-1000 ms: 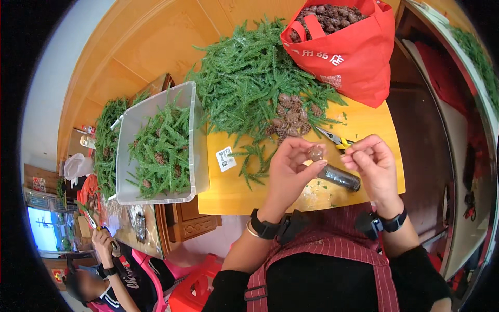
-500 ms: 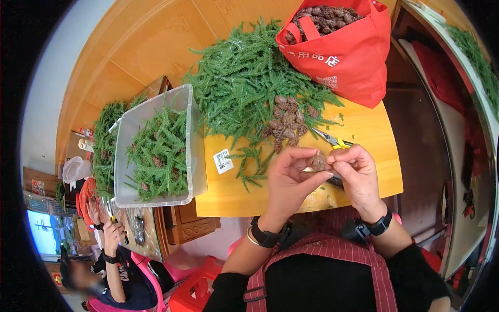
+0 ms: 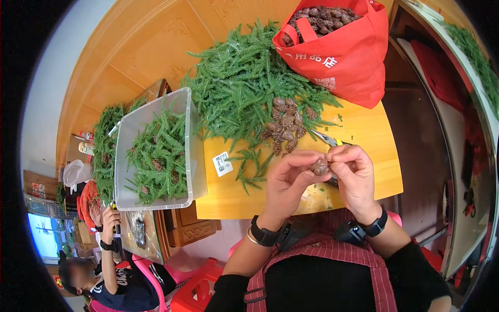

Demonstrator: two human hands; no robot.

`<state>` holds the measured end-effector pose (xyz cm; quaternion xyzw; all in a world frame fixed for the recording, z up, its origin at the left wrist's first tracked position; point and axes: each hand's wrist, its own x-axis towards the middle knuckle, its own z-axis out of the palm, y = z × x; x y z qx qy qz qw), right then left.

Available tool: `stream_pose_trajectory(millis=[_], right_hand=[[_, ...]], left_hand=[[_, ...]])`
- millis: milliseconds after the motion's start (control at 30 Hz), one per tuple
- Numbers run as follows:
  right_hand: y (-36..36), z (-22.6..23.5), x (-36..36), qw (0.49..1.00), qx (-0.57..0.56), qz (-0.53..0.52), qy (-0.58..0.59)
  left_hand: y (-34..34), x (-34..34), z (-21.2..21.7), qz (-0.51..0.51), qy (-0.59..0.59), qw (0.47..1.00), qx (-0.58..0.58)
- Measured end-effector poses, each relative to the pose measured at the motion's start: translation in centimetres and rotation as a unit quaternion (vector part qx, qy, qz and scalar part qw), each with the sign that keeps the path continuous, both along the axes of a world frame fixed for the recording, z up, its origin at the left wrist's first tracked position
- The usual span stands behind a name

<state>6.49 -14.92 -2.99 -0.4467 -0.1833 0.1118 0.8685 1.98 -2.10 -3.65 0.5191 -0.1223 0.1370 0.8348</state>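
Observation:
A small brown pine cone sits between the thumb and fingers of my left hand, above the yellow table's near side. My right hand pinches at the cone's right edge; whatever is between its fingertips is too small to make out. Just beyond the hands, a pair of pliers with yellow and black handles lies partly hidden. A pile of pine cones rests past my left fingers. To the left lies a green artificial pine sprig bent in a ring.
A heap of green pine sprigs covers the table's far side. Behind it at right stands a red bag full of pine cones. A clear plastic bin of decorated sprigs is at left, beyond which another person works. A white label lies nearby.
The pine cone has turned slightly in my left fingers and sits a little lower. My right fingertips have shifted slightly left. The other person's raised hand has moved up and left.

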Motion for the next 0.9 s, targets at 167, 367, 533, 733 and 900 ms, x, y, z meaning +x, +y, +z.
stream_pose_trajectory(millis=[167, 367, 533, 733, 900], right_hand=[[-0.3, 0.4, 0.2, 0.997, -0.054, 0.015, -0.058], [-0.2, 1.5, 0.0, 0.991, -0.116, 0.035, -0.061], [-0.5, 1.9, 0.2, 0.987, -0.137, 0.06, -0.055], [-0.8, 2.2, 0.5, 0.986, -0.131, 0.079, -0.058], [-1.0, 1.3, 0.9, 0.986, -0.122, 0.069, -0.089]], left_hand=[[0.3, -0.3, 0.3, -0.035, 0.04, 0.996, -0.07], [0.5, -0.4, 0.0, -0.045, 0.071, 0.99, -0.109], [0.8, -0.3, 0.1, -0.055, 0.07, 0.99, -0.108], [1.2, -0.4, -0.1, -0.095, 0.073, 0.984, -0.133], [1.1, -0.5, -0.1, -0.102, 0.066, 0.984, -0.13]])
